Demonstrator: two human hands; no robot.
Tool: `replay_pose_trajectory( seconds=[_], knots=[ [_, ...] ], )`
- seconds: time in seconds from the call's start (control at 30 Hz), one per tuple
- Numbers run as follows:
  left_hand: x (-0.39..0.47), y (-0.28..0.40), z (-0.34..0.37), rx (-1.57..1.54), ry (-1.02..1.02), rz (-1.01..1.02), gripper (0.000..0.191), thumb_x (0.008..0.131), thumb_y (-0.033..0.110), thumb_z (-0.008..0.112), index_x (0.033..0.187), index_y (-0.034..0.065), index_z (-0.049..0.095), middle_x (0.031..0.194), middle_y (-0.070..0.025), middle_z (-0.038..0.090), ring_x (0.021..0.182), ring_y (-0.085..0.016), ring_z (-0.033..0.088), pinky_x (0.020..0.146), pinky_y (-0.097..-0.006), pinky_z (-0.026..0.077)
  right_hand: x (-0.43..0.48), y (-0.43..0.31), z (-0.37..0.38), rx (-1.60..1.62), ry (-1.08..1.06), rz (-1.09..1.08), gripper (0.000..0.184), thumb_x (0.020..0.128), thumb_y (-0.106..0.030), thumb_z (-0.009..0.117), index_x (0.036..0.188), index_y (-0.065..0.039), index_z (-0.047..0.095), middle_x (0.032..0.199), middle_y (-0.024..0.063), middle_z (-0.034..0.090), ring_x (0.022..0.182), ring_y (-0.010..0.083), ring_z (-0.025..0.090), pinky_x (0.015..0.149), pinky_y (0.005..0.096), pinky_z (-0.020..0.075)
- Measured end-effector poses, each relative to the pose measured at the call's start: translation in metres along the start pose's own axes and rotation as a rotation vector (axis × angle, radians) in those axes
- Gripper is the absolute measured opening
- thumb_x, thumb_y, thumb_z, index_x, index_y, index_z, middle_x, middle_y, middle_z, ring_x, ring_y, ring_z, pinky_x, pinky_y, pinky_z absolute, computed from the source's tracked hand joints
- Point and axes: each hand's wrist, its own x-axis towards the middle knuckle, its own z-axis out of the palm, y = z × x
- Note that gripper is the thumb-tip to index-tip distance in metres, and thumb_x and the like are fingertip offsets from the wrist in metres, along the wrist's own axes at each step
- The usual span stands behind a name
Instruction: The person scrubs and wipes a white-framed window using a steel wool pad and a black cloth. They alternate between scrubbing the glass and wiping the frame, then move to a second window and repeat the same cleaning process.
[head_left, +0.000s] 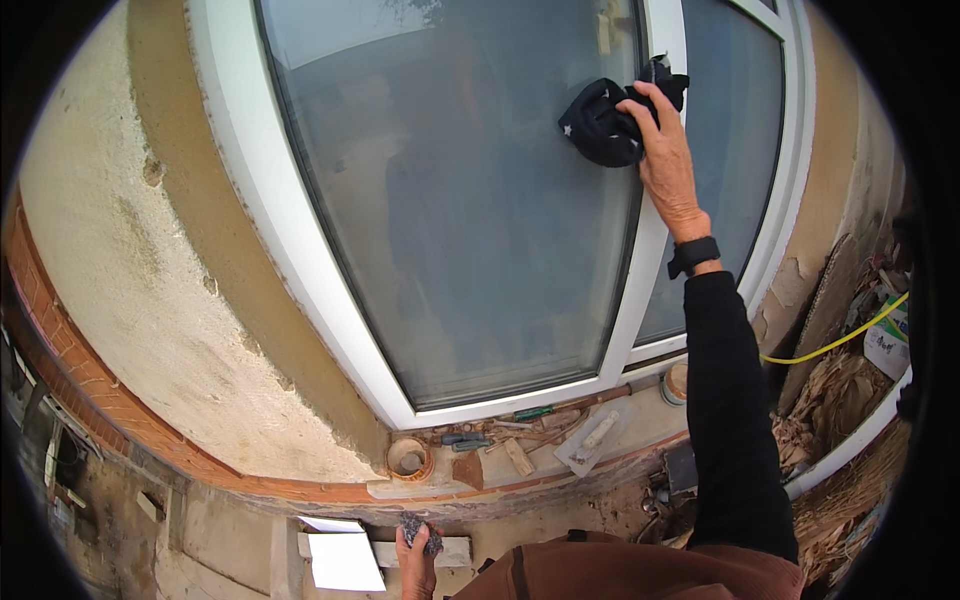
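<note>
My right hand (666, 161), with a black band on its wrist, grips a bunched black cloth (604, 124) with small white star marks. The cloth lies against the upper right of a window pane (465, 225), overlapping the white frame bar (637, 300) beside it. The glass looks hazy and carries dull reflections. Low in the view, my left hand (416, 566) holds a crumpled dark grey wad (420, 532) that resembles a wire scourer; its exact material is unclear. This hand is below the sill, well away from the glass.
Along the sill (536, 461) lie a plastering trowel (596, 439), a wood block (519, 457), a green-handled tool (532, 413), and a round pot (409, 459). Another pot (675, 385) stands farther right. A yellow hose (832, 349) crosses debris at right. White sheets (345, 559) lie below.
</note>
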Motion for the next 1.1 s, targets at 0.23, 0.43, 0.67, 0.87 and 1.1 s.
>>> replay_pose_trajectory(
  seconds=[0.23,0.43,0.67,0.87,1.1],
  knots=[
    [0.011,-0.005,0.028,-0.059,-0.049,0.037,0.031,0.087,0.019,0.067,0.110,0.0084,0.049,0.097,-0.0099,0.062,0.083,-0.022,0.063,0.052,-0.0304,0.048,-0.010,-0.099,0.043,0.329,-0.335,-0.516,0.035,0.080,0.000,0.056,0.114,-0.009,0.053,0.123,0.0040,0.051,0.114,0.0217,0.047,0.103,0.0355,0.0373],
    [0.012,-0.014,0.049,-0.026,-0.042,0.063,0.017,0.090,0.017,0.065,0.092,0.0141,0.048,0.071,0.0043,0.043,0.059,-0.009,0.039,0.057,-0.0242,0.036,0.090,-0.009,0.024,0.122,0.063,-0.306,0.042,0.076,0.010,0.050,0.114,-0.008,0.055,0.126,0.0082,0.052,0.113,0.0273,0.050,0.103,0.0397,0.0350],
    [0.033,-0.030,0.031,-0.039,-0.070,0.041,0.035,0.090,0.019,0.066,0.120,0.0117,0.051,0.099,-0.0011,0.058,0.087,-0.014,0.057,0.074,-0.0286,0.048,0.156,0.002,0.042,0.041,0.339,-0.081,0.064,0.078,-0.001,0.057,0.139,-0.007,0.036,0.135,0.0211,0.039,0.117,0.0390,0.041,0.104,0.0474,0.0308],
    [0.045,-0.033,0.050,0.007,-0.228,-0.094,0.047,0.089,0.022,0.067,0.129,0.0104,0.047,0.103,-0.0022,0.058,0.091,-0.014,0.056,0.075,-0.0296,0.048,0.085,-0.116,0.059,0.256,-0.320,-0.660,0.042,0.081,-0.003,0.059,0.118,-0.022,0.057,0.137,0.0055,0.044,0.118,0.0278,0.046,0.109,0.0425,0.0306],
    [0.025,-0.027,0.027,-0.100,0.022,0.081,0.053,0.089,0.018,0.067,0.134,0.0097,0.041,0.105,-0.0039,0.057,0.093,-0.015,0.057,0.079,-0.0300,0.049,0.169,-0.022,0.052,0.007,0.323,-0.165,0.045,0.079,-0.005,0.065,0.122,-0.012,0.053,0.131,0.0103,0.048,0.109,0.0298,0.049,0.100,0.0429,0.0331]
  ],
)
